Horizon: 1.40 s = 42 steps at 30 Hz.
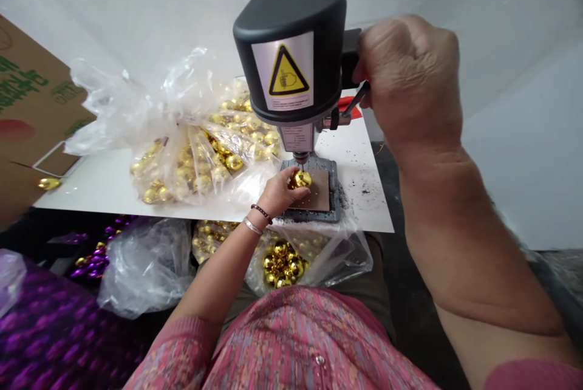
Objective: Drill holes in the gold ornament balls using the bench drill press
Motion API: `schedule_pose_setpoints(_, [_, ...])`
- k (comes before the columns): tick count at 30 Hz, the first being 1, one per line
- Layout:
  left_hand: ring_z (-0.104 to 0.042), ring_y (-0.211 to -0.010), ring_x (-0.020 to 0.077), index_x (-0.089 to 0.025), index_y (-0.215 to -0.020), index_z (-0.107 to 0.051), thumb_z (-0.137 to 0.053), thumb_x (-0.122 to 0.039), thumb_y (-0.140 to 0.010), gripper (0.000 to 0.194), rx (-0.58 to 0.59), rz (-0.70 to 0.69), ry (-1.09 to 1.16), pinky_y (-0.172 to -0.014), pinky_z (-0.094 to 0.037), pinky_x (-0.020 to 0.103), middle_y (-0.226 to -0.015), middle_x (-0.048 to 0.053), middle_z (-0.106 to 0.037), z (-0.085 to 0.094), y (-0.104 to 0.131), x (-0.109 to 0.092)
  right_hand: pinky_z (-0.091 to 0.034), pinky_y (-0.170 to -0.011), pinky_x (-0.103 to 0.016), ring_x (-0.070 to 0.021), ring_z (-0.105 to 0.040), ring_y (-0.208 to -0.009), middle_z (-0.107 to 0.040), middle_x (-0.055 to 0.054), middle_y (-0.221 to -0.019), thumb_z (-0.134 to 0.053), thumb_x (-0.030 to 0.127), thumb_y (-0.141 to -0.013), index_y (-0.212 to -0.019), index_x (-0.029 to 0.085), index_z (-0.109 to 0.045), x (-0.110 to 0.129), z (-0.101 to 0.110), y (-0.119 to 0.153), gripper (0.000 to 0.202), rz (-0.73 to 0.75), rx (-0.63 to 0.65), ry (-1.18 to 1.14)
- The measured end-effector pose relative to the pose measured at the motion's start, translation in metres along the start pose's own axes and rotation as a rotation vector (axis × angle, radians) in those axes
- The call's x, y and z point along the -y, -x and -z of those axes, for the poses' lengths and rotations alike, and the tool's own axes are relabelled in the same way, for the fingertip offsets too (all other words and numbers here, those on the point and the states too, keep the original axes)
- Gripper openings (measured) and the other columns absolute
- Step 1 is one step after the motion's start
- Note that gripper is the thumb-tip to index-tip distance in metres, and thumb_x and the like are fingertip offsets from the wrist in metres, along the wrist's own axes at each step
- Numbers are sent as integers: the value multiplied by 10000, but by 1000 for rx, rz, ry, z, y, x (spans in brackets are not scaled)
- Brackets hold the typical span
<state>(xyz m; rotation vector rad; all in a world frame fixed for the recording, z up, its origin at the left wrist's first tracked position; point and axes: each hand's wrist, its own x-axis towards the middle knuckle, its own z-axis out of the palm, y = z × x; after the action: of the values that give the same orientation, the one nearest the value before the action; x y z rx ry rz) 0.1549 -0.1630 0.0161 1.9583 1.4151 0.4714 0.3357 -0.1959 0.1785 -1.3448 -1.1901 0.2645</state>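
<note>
Between the thumb and fingers of my left hand is a shiny gold ball, held over a brown board on the grey base plate of a drill press. The chuck and its bit point down right above the ball; whether the bit touches it I cannot tell. My right hand is raised beside the machine's head, its fingers wrapped round the feed lever. Part of that lever is hidden by the hand. A yellow warning label faces me.
Left of the press, a clear plastic bag of gold balls lies on the white table. Another open bag with gold balls rests on my lap. A cardboard box and purple balls are at left. Dark shavings litter the table.
</note>
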Motion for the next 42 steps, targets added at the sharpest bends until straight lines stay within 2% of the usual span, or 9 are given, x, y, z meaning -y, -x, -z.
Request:
schedule_pose_setpoints(5, [-647, -848, 168, -170, -1272, -660, -791, -254, -695, 598, 15, -81, 12, -806, -531, 272, -1009, 47, -732, -8, -5, 4, -202, -592, -212, -19, -311, -612, -350, 27, -597, -443, 320, -892, -643, 114, -489, 0, 1, 1, 327, 14, 9, -11])
schedule_pose_setpoints(9, [-655, -854, 172, -154, -1343, -626, -807, -277, -685, 693, 19, -17, 121, -820, -533, 275, -1013, 52, -735, -15, -7, 10, -213, -601, -223, -25, -308, -617, -355, 32, -608, -448, 341, -877, -668, 130, -458, -1, 2, 6, 297, 44, 13, -10])
schedule_pose_setpoints(12, [-649, -852, 166, -144, -1362, -617, -822, -276, -669, 735, 17, 14, 170, -825, -523, 273, -1005, 50, -732, -17, -6, 11, -242, -594, -222, -15, -263, -584, -314, 49, -579, -506, 388, -844, -645, 150, -374, -5, 6, 23, 337, 96, -8, 28])
schedule_pose_setpoints(17, [-631, -835, 150, -140, -1362, -617, -818, -274, -666, 736, 29, -13, 220, -800, -508, 256, -964, 31, -727, -18, -6, 11, -323, -582, -213, -28, -313, -547, -415, 48, -599, -514, 320, -840, -718, 172, -463, -31, 9, 65, 198, 302, -18, 219])
schedule_pose_setpoints(22, [-630, -837, 149, -152, -1335, -635, -826, -275, -649, 722, 20, -34, 246, -776, -507, 247, -986, 27, -731, -20, -7, 14, -450, -662, -259, -88, -501, -652, -554, -8, -706, -481, 327, -861, -784, 201, -533, -69, 1, 89, 156, 444, -78, 308])
schedule_pose_setpoints(27, [-643, -873, 156, -171, -1313, -640, -816, -277, -672, 673, 18, -59, 226, -813, -506, 254, -1041, 29, -733, -21, -5, 15, -492, -661, -291, -113, -571, -691, -588, -12, -746, -486, 289, -855, -872, 225, -538, -91, -9, 93, 83, 560, -181, 272])
schedule_pose_setpoints(37, [-648, -912, 179, -150, -1286, -637, -786, -271, -724, 594, 17, -98, 192, -856, -502, 281, -1055, 49, -728, -19, -1, 13, -533, -682, -294, -119, -654, -777, -607, 1, -806, -468, 246, -838, -922, 223, -484, -119, -28, 98, 89, 644, -237, 130])
schedule_pose_setpoints(40, [-652, -939, 190, -166, -1278, -642, -797, -276, -716, 593, -6, -91, 141, -876, -502, 287, -1080, 53, -727, -19, 0, 12, -534, -649, -291, -119, -648, -717, -575, 12, -732, -464, 308, -856, -866, 210, -475, -118, -30, 99, 99, 620, -245, 106])
schedule_pose_setpoints(42, [-655, -944, 196, -180, -1253, -655, -805, -286, -704, 579, -18, -84, 112, -864, -502, 282, -1071, 47, -725, -20, 0, 10, -515, -632, -276, -106, -624, -677, -560, 15, -704, -446, 348, -880, -838, 201, -482, -104, -27, 95, 157, 576, -269, 104])
